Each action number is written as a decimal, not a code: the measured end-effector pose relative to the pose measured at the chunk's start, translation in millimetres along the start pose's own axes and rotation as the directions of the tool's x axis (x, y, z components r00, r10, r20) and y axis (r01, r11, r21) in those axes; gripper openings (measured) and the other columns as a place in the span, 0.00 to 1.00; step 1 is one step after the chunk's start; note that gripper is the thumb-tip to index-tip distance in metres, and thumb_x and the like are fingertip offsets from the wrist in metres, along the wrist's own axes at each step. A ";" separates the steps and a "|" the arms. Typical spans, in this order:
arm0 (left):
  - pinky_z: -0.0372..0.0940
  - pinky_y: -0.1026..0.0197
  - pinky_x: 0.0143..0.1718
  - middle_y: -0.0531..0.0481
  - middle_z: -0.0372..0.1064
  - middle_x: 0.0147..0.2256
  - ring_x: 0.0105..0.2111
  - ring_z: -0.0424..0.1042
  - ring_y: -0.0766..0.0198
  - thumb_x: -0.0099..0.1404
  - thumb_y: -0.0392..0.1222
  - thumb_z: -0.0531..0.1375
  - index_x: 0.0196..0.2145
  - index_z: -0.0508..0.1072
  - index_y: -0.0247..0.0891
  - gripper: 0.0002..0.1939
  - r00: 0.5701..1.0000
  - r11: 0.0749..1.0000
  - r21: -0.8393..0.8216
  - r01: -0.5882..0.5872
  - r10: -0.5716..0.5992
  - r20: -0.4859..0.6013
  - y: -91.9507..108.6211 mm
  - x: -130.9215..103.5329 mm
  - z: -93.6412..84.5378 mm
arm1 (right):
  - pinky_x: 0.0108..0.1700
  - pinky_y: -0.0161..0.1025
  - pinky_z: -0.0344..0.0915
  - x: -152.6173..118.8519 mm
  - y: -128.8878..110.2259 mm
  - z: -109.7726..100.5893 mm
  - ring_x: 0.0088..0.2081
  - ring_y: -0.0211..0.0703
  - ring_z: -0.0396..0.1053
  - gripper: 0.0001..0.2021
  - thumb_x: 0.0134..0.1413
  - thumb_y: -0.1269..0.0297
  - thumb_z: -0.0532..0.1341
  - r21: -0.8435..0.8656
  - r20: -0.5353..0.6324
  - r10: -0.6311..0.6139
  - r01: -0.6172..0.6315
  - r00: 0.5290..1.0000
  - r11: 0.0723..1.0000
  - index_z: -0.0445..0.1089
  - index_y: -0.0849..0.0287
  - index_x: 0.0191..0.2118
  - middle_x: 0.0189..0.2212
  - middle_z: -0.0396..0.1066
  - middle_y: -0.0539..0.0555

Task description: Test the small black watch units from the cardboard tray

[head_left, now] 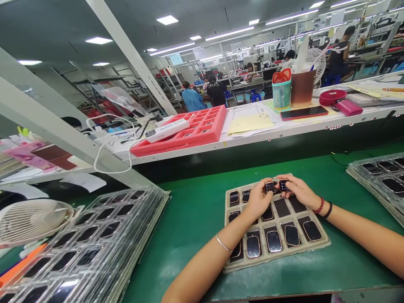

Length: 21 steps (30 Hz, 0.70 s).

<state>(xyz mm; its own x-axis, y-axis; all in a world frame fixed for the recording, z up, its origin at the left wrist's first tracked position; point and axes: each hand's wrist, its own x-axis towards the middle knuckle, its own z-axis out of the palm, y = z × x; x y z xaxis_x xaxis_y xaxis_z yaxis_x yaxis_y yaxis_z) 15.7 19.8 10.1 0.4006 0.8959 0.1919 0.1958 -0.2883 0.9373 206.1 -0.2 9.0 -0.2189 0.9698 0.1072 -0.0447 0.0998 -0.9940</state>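
Observation:
My left hand (259, 197) is closed on a smartwatch case (269, 187) with a dark, lit screen and a gold-coloured rim. A second smartwatch case (283, 185), its screen also lit, is held between the fingers of my right hand (296, 190). Both hands are over the far edge of a beige tray (277, 261) lying on the green mat. More watch cases, such as one with a gold rim (274, 241), sit face up in its compartments. Two compartments near my right hand show only dark pads (282, 208). My left forearm hides part of the tray.
Stacked clear trays of dark screens (104, 227) stand at left, with another stack (383, 181) at far right. A white fan (34, 223) is beyond the left stack. The shelf (195, 153) ahead carries a red foam tray (214, 126), papers, a phone (304, 112) and cups.

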 end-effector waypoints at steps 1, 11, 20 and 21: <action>0.61 0.68 0.25 0.47 0.70 0.40 0.26 0.66 0.69 0.57 0.32 0.56 0.53 0.65 0.37 0.24 1.000 0.999 0.034 0.006 -0.006 -0.007 -0.4 0.3 0.1 | 0.30 0.39 0.69 -0.1 -0.2 0.7 0.30 0.41 0.70 0.22 0.52 0.63 0.57 -0.013 -0.005 -0.015 0.015 1.000 1.000 0.60 0.58 0.54 0.41 0.69 0.57; 0.62 0.68 0.28 0.48 0.70 0.40 0.31 0.69 0.66 0.53 0.28 0.55 0.51 0.66 0.38 0.26 1.000 1.000 0.016 -0.012 0.012 0.000 -2.0 0.2 -0.4 | 0.33 0.38 0.69 -1.9 -0.1 2.4 0.33 0.40 0.70 0.25 0.46 0.73 0.56 -0.024 0.059 -0.062 0.064 0.996 0.998 0.60 0.57 0.54 0.43 0.68 0.56; 0.65 0.66 0.31 0.47 0.70 0.40 0.32 0.69 0.67 0.61 0.34 0.52 0.42 0.71 0.35 0.13 0.998 0.997 -0.046 -0.058 0.058 -0.006 -1.7 -0.5 0.2 | 0.29 0.37 0.69 -0.8 0.6 1.0 0.27 0.38 0.69 0.13 0.57 0.64 0.54 -0.100 0.061 -0.054 0.060 0.997 0.993 0.65 0.62 0.47 0.36 0.71 0.56; 0.65 0.65 0.32 0.47 0.70 0.40 0.32 0.69 0.67 0.61 0.34 0.52 0.42 0.71 0.36 0.13 0.998 0.997 -0.033 -0.066 0.066 -0.010 -2.2 -0.5 0.2 | 0.29 0.37 0.69 -0.7 0.8 1.0 0.27 0.38 0.69 0.14 0.57 0.64 0.54 -0.101 0.067 -0.055 0.062 0.996 0.993 0.65 0.62 0.47 0.36 0.71 0.56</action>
<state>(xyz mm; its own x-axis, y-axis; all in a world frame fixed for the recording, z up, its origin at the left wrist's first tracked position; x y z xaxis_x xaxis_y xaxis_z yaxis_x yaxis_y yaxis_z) 15.3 20.0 7.8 0.4038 0.8783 0.2561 0.1395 -0.3358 0.9315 205.2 -1.0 8.2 -0.2814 0.9456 0.1631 0.0409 0.1816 -0.9825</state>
